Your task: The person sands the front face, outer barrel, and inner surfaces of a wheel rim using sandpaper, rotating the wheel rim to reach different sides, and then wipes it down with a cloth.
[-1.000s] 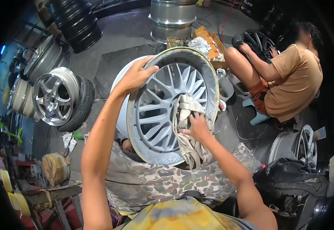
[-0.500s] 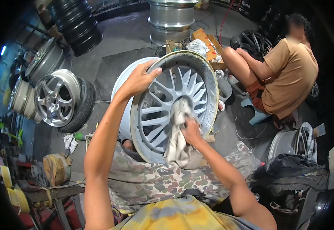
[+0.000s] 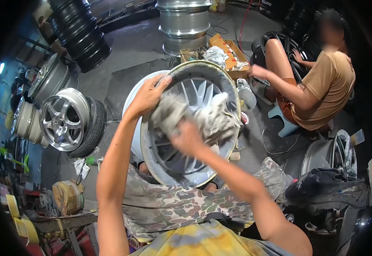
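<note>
A pale grey multi-spoke wheel rim [image 3: 146,151] stands tilted in front of my lap, its face toward me. My left hand [image 3: 149,94] grips the upper left of its lip, fingers behind and thumb in front. Across the spokes, a whitish cloth [image 3: 218,118] is spread and blurred by motion. My right hand [image 3: 187,137], also blurred, is closed on the cloth near the middle of the rim. Behind the rim, to the left, shows the edge of another white rim [image 3: 128,102].
A person [image 3: 326,85] sits on a blue stool [image 3: 281,123] at the right, beside a black wheel [image 3: 286,51]. Silver rims [image 3: 60,123] and a tyre stand left. Stacked rims [image 3: 184,25] and an open cardboard box [image 3: 226,47] are beyond.
My right hand has swept the cloth up and left across the spokes. My left hand stays on the lip. The seated person's near arm and knee have shifted.
</note>
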`<state>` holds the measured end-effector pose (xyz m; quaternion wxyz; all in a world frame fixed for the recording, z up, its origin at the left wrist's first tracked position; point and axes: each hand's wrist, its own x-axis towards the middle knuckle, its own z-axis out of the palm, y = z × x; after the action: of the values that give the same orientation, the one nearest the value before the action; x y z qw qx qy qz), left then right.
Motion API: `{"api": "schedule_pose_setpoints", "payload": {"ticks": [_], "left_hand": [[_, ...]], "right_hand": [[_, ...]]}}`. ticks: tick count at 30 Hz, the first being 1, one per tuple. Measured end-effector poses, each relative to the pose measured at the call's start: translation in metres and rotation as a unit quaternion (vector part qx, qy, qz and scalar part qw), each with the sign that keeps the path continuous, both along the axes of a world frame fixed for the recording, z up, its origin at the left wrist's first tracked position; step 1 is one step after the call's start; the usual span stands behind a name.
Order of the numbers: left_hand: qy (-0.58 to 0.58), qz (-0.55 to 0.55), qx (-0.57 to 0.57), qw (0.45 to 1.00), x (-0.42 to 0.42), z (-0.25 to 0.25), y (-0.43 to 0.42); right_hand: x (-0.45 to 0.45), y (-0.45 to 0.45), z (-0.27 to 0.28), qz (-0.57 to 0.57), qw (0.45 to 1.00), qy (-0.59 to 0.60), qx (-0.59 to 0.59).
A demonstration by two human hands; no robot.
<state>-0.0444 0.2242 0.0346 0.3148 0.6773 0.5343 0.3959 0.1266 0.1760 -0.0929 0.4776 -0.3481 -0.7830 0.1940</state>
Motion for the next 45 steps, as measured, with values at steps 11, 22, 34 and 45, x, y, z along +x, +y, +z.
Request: {"api": "schedule_pose_setpoints", "payload": {"ticks": [11,22,34,45], "left_hand": [[-0.012,0.036,0.007,0.999,-0.005,0.002,-0.016],[-0.053,0.009,-0.005,0.999,-0.006,-0.007,-0.013],[-0.023,0.021,-0.013,0.999,-0.014,-0.015,0.007],[-0.012,-0.006,-0.010,1.000,0.006,-0.007,-0.016]], "right_hand": [[0.045,-0.021,-0.066,0.150,0.949,-0.256,0.110],[0.084,0.146,0.040,-0.074,0.952,-0.283,-0.085],[0.133,-0.020,-0.098,0.125,0.701,-0.654,-0.256],[0.015,0.040,0.033,0.226,0.958,-0.047,-0.171]]}}
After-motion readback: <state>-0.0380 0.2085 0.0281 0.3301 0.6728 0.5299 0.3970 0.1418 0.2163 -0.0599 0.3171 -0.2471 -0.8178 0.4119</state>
